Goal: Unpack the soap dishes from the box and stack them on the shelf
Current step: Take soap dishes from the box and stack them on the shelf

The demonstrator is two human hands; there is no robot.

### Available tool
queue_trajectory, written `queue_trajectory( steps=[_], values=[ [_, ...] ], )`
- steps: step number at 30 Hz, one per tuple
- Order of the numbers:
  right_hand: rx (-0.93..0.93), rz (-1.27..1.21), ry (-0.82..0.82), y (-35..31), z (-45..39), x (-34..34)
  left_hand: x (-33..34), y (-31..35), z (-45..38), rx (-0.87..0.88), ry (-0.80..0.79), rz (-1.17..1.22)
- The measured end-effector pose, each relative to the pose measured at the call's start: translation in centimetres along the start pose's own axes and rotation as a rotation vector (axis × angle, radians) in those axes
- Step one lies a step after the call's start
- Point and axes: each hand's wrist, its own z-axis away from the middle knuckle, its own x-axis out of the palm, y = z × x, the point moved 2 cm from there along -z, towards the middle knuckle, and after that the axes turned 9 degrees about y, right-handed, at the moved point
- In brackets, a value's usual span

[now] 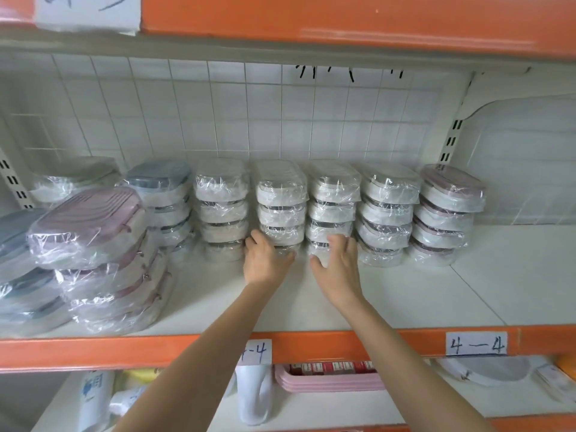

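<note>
- Wrapped soap dishes standing in stacks along the back of the white shelf (389,294), against the wire grid panel (218,104).
- At the picture's centre, a white stack (280,201) four high; just beside it at 3 o'clock, a second white stack (332,202), also four high.
- Left hand (265,260) at the foot of the centre stack, fingers curved around the lowest dish, thumb on its left side; gripping it, by the look of the curl.
- Right hand (339,263) at the foot of the second white stack, fingers spread and fairly straight against the lowest dishes, thumb held out to the left; open, holding nothing.
- Both forearms reaching in from 6 o'clock over the orange shelf edge (311,341).
- At 9 o'clock of the centre stack, another white stack (221,207); further that way, a blue-lidded stack (162,194).
- At 3 o'clock beyond the right hand, a white stack (386,210), then a pink-lidded stack (445,210) ending the row.
- Nearer the front edge at 8 o'clock, a leaning pink stack (103,257), with a blue stack (21,263) at the frame's left edge.
- Behind those, at 10 o'clock, one more wrapped stack (71,179), colour hard to tell.
- On the orange edge, two paper labels (475,344), the right one reading "4—4".
- On the lower shelf at 6 o'clock, pink trays (327,383), a white tube (252,397) and white bottles (96,397).
- At 12 o'clock, an orange beam (343,17) of the shelf above, bearing a paper tag (87,10).
</note>
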Motion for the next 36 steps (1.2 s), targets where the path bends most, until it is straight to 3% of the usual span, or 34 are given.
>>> queue_trajectory(
  steps=[3, 5, 8, 12, 18, 20, 22, 25, 28, 32, 36],
  values=[
    [-0.068, -0.013, -0.079, -1.4, -0.5, 1.1, -1.1, -0.7, 0.6, 0.007, 0.026, 0.056],
    [-0.079, -0.01, -0.127, -2.0, -0.8, 2.2, -2.7, -1.7, 0.9, 0.033, 0.161, 0.067],
    [-0.084, 0.03, -0.1, -3.0, -0.7, 3.3, -5.1, -3.9, 0.0, -0.072, 0.31, 0.028],
    [-0.11, 0.023, -0.002, -4.5, -0.4, 3.5, -6.3, -5.2, -2.2, -0.162, 0.175, -0.042],
    [-0.401, -0.136, -0.157, -6.8, 0.0, 4.0, -6.5, -4.6, -2.8, -0.203, 0.055, -0.075],
    [-0.442, -0.177, -0.174, -7.8, -0.2, 4.0, -7.7, -3.9, -1.8, -0.116, 0.031, -0.128],
    [-0.476, -0.243, -0.202, -9.0, -0.4, 4.1, -10.4, -2.7, -0.5, 0.082, 0.064, -0.21],
    [-0.505, -0.321, -0.254, -11.2, -0.6, 4.6, -16.2, -0.8, 1.2, 0.443, 0.261, -0.261],
    [-0.482, -0.366, -0.292, -13.9, -0.7, 5.2, -21.7, -0.7, 1.6, 0.569, 0.411, -0.317],
    [-0.527, -0.471, -0.314, -17.5, -0.5, 5.1, -26.3, -3.5, 1.0, 0.35, 0.452, -0.442],
    [-0.584, -0.534, -0.402, -21.0, 0.2, 5.6, -27.9, -5.6, 0.1, -0.037, 0.298, -0.387]
  ],
)
